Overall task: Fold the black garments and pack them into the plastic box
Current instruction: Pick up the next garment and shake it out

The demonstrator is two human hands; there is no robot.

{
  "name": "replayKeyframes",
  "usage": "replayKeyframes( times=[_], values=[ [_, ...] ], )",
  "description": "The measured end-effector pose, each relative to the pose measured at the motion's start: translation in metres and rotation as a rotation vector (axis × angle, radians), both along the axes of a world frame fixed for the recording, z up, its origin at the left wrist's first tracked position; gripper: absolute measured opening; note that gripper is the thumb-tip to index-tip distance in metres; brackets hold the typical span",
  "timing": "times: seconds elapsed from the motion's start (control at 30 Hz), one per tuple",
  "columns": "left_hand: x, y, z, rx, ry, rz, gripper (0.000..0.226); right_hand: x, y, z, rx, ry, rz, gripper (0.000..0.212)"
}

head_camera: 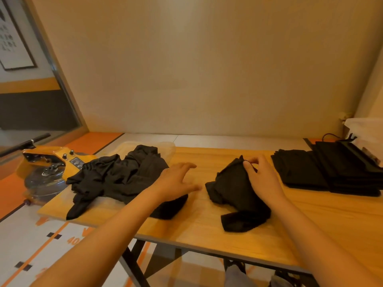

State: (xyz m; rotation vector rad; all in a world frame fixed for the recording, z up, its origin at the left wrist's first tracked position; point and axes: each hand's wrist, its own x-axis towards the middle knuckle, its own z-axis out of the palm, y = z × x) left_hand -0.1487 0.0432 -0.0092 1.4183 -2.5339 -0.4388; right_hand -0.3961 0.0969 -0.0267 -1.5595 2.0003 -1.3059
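Wood-grain worktop: crumpled sheer black garment at centre, top fold pinched by the right hand; left hand, fingers straight and spread, beside a rumpled black heap.

Left hand is flat, fingers spread (palm down); right hand pinches a garment, both forearms outstretched.
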Motion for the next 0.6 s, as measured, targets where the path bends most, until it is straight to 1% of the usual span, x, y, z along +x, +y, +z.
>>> replayKeyframes(
  times=[0.03,0.07,0.1,0.13,0.17,0.2,0.23,0.3,0.37,0.4,0.43,0.47,0.5,0.53,0.6],
  values=[
    [0.017,-0.001,-0.014,-0.052,-0.190,0.023,0.084,0.004,0.000,-0.001,-0.031,-0.039,-0.010,0.041],
    [0.030,-0.001,-0.026,-0.107,-0.322,0.046,0.093,0.010,0.000,-0.001,-0.039,-0.029,0.020,0.051],
    [0.039,0.000,-0.035,-0.180,-0.389,0.066,0.094,0.018,-0.001,-0.005,-0.012,0.069,0.069,0.060],
    [0.045,0.000,-0.042,-0.270,-0.416,0.080,0.083,0.028,-0.003,-0.013,0.046,0.226,0.111,0.066],
    [0.049,-0.001,-0.044,-0.364,-0.405,0.073,0.064,0.036,-0.006,-0.022,0.112,0.394,0.140,0.069],
    [0.051,-0.002,-0.043,-0.423,-0.354,0.051,0.046,0.043,-0.007,-0.029,0.175,0.537,0.149,0.070],
    [0.054,-0.004,-0.038,-0.448,-0.274,0.045,0.033,0.046,-0.009,-0.035,0.225,0.625,0.146,0.068],
    [0.064,-0.018,-0.014,-0.498,-0.075,0.132,0.021,0.046,-0.013,-0.040,0.265,0.659,0.126,0.064],
    [0.084,-0.042,0.023,-0.610,0.137,0.313,0.017,0.046,-0.014,-0.041,0.266,0.654,0.113,0.060],
    [0.096,-0.055,0.040,-0.675,0.236,0.413,0.020,0.047,-0.015,-0.041,0.263,0.668,0.109,0.059],
    [0.106,-0.067,0.053,-0.732,0.296,0.501,0.024,0.047,-0.014,-0.040,0.261,0.682,0.104,0.058],
    [0.114,-0.077,0.059,-0.755,0.295,0.575,0.031,0.048,-0.014,-0.041,0.258,0.693,0.100,0.057],
    [0.120,-0.086,0.057,-0.725,0.227,0.624,0.040,0.048,-0.014,-0.041,0.255,0.699,0.097,0.057],
    [0.123,-0.092,0.047,-0.639,0.116,0.632,0.048,0.048,-0.014,-0.041,0.251,0.704,0.094,0.056],
    [0.123,-0.096,0.011,-0.330,-0.115,0.591,0.062,0.048,-0.014,-0.041,0.249,0.711,0.094,0.056]
  ],
)
